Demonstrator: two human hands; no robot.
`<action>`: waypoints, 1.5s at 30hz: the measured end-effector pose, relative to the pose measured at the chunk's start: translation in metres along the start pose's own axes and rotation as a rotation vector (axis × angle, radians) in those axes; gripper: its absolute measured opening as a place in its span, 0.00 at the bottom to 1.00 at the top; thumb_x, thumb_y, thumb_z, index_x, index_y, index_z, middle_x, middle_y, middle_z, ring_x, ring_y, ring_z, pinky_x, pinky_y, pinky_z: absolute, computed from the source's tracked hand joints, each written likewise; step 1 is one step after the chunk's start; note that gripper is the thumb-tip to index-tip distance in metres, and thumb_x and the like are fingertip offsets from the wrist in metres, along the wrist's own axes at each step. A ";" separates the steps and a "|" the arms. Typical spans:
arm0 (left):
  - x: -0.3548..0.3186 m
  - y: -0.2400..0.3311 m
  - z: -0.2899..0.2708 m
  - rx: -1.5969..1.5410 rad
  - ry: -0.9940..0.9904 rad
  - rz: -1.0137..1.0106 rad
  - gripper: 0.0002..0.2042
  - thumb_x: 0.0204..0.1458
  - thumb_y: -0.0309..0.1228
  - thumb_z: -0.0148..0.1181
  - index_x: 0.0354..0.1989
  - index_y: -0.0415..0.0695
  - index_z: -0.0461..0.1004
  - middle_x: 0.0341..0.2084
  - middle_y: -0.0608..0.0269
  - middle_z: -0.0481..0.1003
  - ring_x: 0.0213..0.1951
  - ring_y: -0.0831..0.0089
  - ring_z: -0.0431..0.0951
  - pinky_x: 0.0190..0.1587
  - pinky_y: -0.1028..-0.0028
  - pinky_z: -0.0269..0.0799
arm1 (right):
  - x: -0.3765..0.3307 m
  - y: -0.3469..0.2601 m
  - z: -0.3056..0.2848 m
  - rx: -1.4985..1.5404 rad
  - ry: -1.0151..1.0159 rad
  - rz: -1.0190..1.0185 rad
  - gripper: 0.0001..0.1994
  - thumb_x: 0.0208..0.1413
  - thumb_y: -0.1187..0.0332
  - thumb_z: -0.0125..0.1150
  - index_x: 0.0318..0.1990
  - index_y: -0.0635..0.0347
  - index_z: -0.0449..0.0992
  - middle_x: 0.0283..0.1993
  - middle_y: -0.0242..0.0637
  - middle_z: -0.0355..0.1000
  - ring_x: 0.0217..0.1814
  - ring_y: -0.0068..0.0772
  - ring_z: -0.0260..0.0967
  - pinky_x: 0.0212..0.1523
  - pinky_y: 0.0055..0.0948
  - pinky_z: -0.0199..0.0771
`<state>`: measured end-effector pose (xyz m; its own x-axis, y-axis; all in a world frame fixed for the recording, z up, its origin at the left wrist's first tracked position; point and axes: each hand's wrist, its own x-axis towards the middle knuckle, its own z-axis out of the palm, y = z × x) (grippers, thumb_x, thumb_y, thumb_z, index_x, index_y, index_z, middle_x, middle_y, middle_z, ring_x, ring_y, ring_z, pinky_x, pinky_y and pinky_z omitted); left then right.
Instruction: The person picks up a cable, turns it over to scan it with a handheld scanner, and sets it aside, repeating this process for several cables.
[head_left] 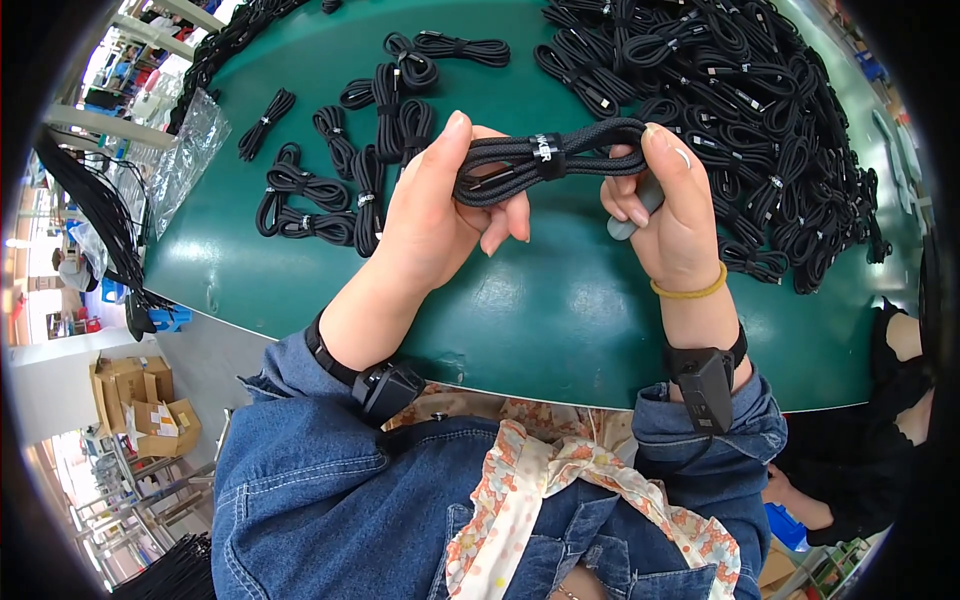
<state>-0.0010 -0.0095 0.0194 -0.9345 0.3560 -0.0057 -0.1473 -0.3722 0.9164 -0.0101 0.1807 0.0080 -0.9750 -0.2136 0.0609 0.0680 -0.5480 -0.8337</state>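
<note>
Fingers [455,150] of both hands clamp a coiled black cable [545,160] above the green desk [560,300]; more cables [740,100] crowd its far right corner.

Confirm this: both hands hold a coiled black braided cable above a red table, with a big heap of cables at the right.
Wrong on one point: the table is green, not red, as the head view shows. The left hand and right hand do hold the coiled black cable, with the heap at the right.
</note>
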 end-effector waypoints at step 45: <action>0.000 0.002 -0.011 0.910 -0.080 0.482 0.24 0.33 0.16 0.57 0.44 0.40 0.60 0.37 0.56 0.69 0.39 0.74 0.71 0.43 0.74 0.66 | 0.002 -0.007 0.006 -0.316 0.009 0.275 0.15 0.52 0.66 0.49 0.46 0.65 0.66 0.27 0.29 0.67 0.14 0.10 0.47 0.16 0.12 0.50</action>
<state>-0.0047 -0.0202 0.0170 -0.8003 0.4093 0.4382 0.5688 0.2869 0.7708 -0.0109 0.1797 0.0170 -0.9315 -0.3094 -0.1914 0.2594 -0.1957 -0.9457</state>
